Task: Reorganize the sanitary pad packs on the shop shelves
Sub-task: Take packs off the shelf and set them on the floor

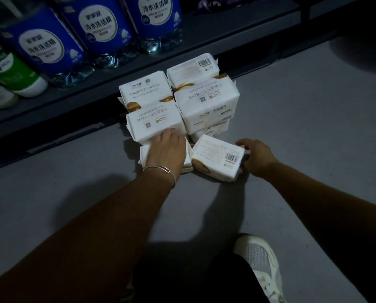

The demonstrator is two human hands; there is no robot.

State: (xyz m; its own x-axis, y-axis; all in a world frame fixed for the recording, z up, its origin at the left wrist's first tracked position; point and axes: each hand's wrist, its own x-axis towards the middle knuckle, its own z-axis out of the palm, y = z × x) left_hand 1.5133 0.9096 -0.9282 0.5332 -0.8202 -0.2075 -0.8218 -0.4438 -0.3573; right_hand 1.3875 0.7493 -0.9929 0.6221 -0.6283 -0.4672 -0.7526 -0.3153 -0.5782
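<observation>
Both hands on white pad packs piled on the floor below the shelf.

The left hand (167, 149) lies flat, fingers straight, on one stacked pack (155, 123); the right hand (256, 157) curls round the barcode pack (217, 158). Beyond the fingertips, the taller stack (206, 106) could topple if nudged. Both arms reach forward and down.

Blue-labelled detergent bottles (99, 29) stand in a row on the dark bottom shelf (204, 38); a green-and-white bottle (14, 75) lies at left. Grey floor (303, 119); white shoe (259, 261) below.
</observation>
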